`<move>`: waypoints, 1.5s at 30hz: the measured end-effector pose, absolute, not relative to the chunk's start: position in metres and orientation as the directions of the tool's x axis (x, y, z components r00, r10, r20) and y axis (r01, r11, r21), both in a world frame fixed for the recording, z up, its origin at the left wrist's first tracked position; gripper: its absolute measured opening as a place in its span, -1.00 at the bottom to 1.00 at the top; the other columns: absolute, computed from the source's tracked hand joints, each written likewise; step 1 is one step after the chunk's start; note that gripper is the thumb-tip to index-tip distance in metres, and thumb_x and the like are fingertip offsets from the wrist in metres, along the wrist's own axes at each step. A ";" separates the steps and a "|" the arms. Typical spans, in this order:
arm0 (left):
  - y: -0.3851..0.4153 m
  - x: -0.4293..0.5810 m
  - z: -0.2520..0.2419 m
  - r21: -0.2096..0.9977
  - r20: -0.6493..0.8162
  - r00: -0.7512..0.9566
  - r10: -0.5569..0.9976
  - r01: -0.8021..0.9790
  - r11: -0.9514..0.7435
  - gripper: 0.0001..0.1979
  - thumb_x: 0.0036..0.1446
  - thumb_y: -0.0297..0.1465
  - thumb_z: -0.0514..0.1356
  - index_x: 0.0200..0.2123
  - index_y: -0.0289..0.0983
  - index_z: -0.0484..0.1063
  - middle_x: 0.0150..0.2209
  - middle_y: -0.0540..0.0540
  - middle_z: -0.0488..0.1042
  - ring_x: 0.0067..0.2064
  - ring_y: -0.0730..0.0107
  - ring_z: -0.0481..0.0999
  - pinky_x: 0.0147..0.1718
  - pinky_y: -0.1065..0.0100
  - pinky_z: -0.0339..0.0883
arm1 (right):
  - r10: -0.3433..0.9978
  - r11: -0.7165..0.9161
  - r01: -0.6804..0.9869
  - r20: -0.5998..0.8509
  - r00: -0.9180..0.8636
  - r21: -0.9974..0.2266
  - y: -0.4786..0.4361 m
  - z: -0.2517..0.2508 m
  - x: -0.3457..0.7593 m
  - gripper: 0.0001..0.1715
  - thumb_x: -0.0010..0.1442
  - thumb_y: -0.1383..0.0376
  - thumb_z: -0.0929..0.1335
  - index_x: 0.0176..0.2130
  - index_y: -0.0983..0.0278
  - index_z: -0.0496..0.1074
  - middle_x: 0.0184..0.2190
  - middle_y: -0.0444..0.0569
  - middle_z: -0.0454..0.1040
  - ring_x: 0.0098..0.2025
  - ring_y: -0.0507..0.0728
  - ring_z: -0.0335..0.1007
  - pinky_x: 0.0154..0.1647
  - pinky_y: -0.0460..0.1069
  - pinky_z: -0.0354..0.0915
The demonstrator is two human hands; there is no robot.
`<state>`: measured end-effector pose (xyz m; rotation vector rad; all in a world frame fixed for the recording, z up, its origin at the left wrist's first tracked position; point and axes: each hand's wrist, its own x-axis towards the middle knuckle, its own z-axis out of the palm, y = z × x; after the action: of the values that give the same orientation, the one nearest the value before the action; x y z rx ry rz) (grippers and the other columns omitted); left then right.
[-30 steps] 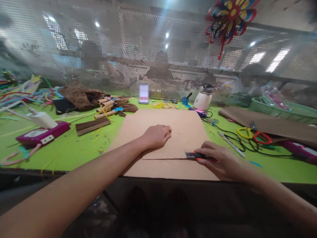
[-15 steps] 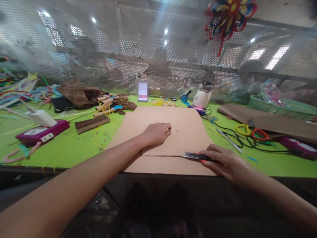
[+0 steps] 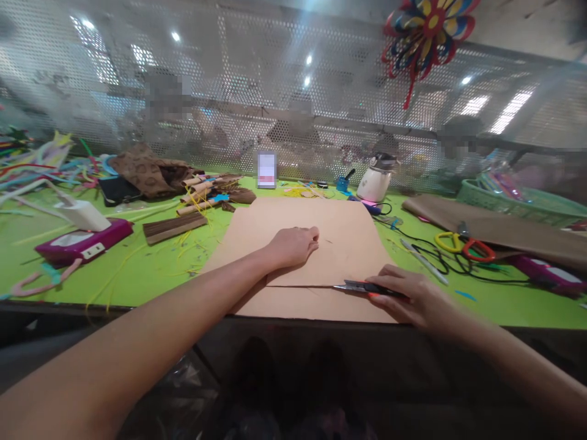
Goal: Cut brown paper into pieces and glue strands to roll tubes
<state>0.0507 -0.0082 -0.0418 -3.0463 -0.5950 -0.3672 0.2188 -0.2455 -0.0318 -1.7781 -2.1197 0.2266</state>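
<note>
Brown kraft paper (image 3: 339, 226) lies flat on the green table, stacked with a cut or edge line running across near its front. My left hand (image 3: 293, 246) rests on the paper with its fingers curled in, pressing on the middle of the sheet. In my right hand (image 3: 408, 290) is a black and orange utility knife (image 3: 367, 287). Its blade points left and lies along the front line of the upper sheet, touching or just above the paper. The strip of paper in front of the line reaches the table's edge.
At left are a purple power strip (image 3: 87, 244) with a white charger and a brown corrugated piece (image 3: 174, 228). A lit phone (image 3: 266, 170) and a white kettle-like pot (image 3: 375, 178) stand behind. Scissors (image 3: 478, 249), cables and a green basket (image 3: 541, 205) lie right.
The view has shifted slightly. Both hands and the utility knife stay almost where they were, the blade lying a little flatter along the line.
</note>
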 end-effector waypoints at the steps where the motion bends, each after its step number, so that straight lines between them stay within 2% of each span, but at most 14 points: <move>1: -0.008 0.051 -0.042 0.030 0.230 0.901 0.368 0.372 -0.928 -0.79 0.25 -0.24 -0.03 -0.17 -0.18 0.30 -0.22 -0.08 0.54 -0.24 0.21 0.52 -0.36 0.31 0.24 | 0.978 0.185 0.916 0.160 -0.136 -0.356 -0.249 -0.032 0.220 -0.68 0.33 0.21 0.21 0.01 0.22 0.38 -0.25 0.02 0.36 -0.25 0.08 0.33 -0.25 -0.03 0.24; 7: -0.008 0.051 -0.041 0.026 0.226 0.905 0.361 0.364 -0.931 -0.79 0.26 -0.25 -0.04 -0.16 -0.18 0.30 -0.22 -0.08 0.54 -0.23 0.21 0.52 -0.35 0.31 0.24 | 0.981 0.151 0.929 0.165 -0.100 -0.337 -0.250 -0.034 0.215 -0.67 0.34 0.20 0.20 0.03 0.21 0.36 -0.27 0.02 0.36 -0.29 0.08 0.33 -0.27 -0.02 0.25; 13: -0.010 0.051 -0.041 0.018 0.230 0.897 0.378 0.384 -0.923 -0.79 0.26 -0.24 -0.05 -0.17 -0.18 0.30 -0.22 -0.08 0.55 -0.22 0.21 0.52 -0.35 0.32 0.25 | 0.970 0.182 0.932 0.213 -0.117 -0.315 -0.227 -0.036 0.196 -0.66 0.32 0.16 0.20 -0.05 0.24 0.42 -0.29 0.03 0.36 -0.30 0.09 0.32 -0.28 -0.01 0.24; 21: -0.010 0.050 -0.042 0.044 0.233 0.898 0.372 0.373 -0.927 -0.78 0.26 -0.25 -0.05 -0.15 -0.18 0.30 -0.21 -0.08 0.54 -0.21 0.20 0.52 -0.31 0.30 0.26 | 0.978 0.181 0.920 0.163 -0.131 -0.348 -0.233 -0.030 0.195 -0.66 0.33 0.18 0.20 -0.03 0.24 0.42 -0.29 0.03 0.39 -0.32 0.09 0.34 -0.30 -0.04 0.23; 26: -0.013 0.050 -0.039 0.051 0.213 0.895 0.391 0.390 -0.920 -0.77 0.27 -0.25 -0.05 -0.14 -0.18 0.31 -0.19 -0.09 0.54 -0.19 0.20 0.52 -0.28 0.30 0.27 | 0.970 0.196 0.939 0.199 -0.142 -0.283 -0.214 -0.029 0.181 -0.70 0.29 0.19 0.24 -0.12 0.26 0.46 -0.34 0.02 0.40 -0.36 0.09 0.33 -0.35 -0.03 0.18; 29: -0.013 0.050 -0.040 0.046 0.216 0.894 0.391 0.391 -0.919 -0.78 0.27 -0.25 -0.06 -0.14 -0.17 0.30 -0.20 -0.08 0.54 -0.20 0.19 0.52 -0.29 0.29 0.28 | 0.971 0.195 0.939 0.190 -0.144 -0.285 -0.211 -0.030 0.177 -0.72 0.29 0.20 0.24 -0.17 0.28 0.46 -0.34 0.02 0.40 -0.36 0.09 0.33 -0.35 -0.03 0.17; 33: -0.012 0.050 -0.041 0.048 0.227 0.899 0.376 0.375 -0.926 -0.79 0.27 -0.26 -0.06 -0.14 -0.17 0.30 -0.19 -0.08 0.54 -0.20 0.19 0.52 -0.28 0.28 0.28 | 0.977 0.182 0.925 0.169 -0.131 -0.335 -0.220 -0.031 0.178 -0.72 0.30 0.19 0.24 -0.16 0.27 0.44 -0.32 0.01 0.41 -0.34 0.09 0.35 -0.33 -0.04 0.19; 45: -0.009 0.052 -0.044 0.044 0.217 0.900 0.377 0.377 -0.925 -0.75 0.28 -0.26 -0.10 -0.11 -0.18 0.28 -0.20 -0.09 0.54 -0.20 0.20 0.51 -0.30 0.30 0.28 | 0.987 0.132 0.945 0.132 -0.096 -0.298 -0.207 -0.016 0.143 -0.75 0.28 0.25 0.26 -0.12 0.28 0.44 -0.27 0.06 0.45 -0.25 0.14 0.40 -0.24 0.00 0.25</move>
<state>0.0516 -0.0090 -0.0437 -3.0631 -0.6075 -0.3505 0.1427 -0.2074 -0.0162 -1.8822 -2.1170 0.1975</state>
